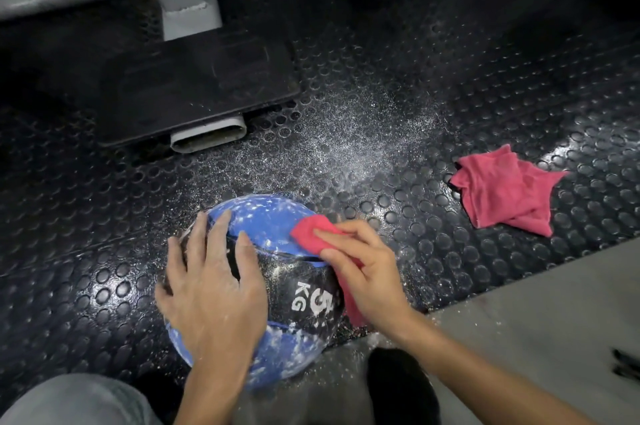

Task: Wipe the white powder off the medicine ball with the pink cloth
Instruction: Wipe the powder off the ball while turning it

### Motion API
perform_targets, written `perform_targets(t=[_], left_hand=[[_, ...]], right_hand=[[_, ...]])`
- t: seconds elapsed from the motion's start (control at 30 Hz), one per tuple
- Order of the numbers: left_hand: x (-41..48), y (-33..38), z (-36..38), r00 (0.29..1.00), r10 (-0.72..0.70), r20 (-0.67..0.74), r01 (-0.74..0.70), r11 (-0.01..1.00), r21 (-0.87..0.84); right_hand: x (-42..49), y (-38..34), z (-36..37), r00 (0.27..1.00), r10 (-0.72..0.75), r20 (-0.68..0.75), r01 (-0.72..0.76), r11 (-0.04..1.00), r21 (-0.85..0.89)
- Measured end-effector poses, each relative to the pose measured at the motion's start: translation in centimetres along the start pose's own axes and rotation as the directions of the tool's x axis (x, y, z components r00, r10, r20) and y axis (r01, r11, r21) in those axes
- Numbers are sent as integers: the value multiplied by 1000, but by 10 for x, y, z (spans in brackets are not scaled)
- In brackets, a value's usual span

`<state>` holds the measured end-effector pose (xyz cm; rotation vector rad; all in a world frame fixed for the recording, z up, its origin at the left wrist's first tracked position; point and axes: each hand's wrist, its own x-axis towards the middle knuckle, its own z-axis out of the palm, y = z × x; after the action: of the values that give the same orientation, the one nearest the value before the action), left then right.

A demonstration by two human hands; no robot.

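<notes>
One pink cloth (306, 234) under right hand (363, 272), atop medicine ball (270, 216)

Grey trouser leg (76, 400), black shoe (401, 386) — forearms (485, 369) bare, left hand (211, 289) powder-flecked.
</notes>
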<state>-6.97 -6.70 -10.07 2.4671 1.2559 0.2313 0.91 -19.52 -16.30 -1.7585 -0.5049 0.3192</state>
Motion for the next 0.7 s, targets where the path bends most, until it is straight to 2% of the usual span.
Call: perform_targets(t=[0.07,0.1,0.17,0.2,0.27,0.33,0.37,0.4,0.43,0.5,0.53,0.57,0.63,0.7], left_hand=[[-2,-1,0,1000,9,-7,-9,1000,-4],[-4,-2,-1,1000,16,-8,-16,1000,-5],[-4,-2,-1,1000,26,-12,-26,999,-18],[-3,-2,-1,1000,25,-14,-26,999,-23],[-1,-7,-1,1000,7,-12,-7,999,-34],[1,-14,-2,1000,-12,-29,9,997,-79],[2,-17,-3,999,-18,-44,13,994,-111],[3,-20,-5,998,-25,-56,17,989,-144],[4,-24,-6,997,-34,-66,23,985,-171],[4,-32,-8,995,-60,-75,44,979,-201],[4,-34,-9,995,-71,-77,53,975,-214],[4,-37,-9,994,-80,-80,60,972,-226],[6,-43,-9,992,-96,-84,74,968,-239],[8,-49,-9,990,-108,-88,82,964,-254]], right_hand=[[5,17,-3,960,277,37,-280,949,149],[6,22,-5,928,366,65,-371,920,127],[5,23,-9,912,408,47,-410,910,61],[4,16,-8,930,366,20,-367,929,54],[-2,-1,-4,987,162,-3,-162,986,49],[-6,-7,0,998,-52,18,52,998,-32],[-6,-3,2,995,-87,37,89,995,-39],[-6,3,3,998,-46,34,46,999,2],[-5,10,4,998,53,19,-55,995,88],[-3,19,7,955,294,43,-296,932,209],[-2,20,8,931,361,54,-364,905,222],[-2,18,9,929,366,50,-368,904,217],[-1,3,15,975,219,43,-223,956,191],[4,-14,22,996,-69,60,69,998,14]])
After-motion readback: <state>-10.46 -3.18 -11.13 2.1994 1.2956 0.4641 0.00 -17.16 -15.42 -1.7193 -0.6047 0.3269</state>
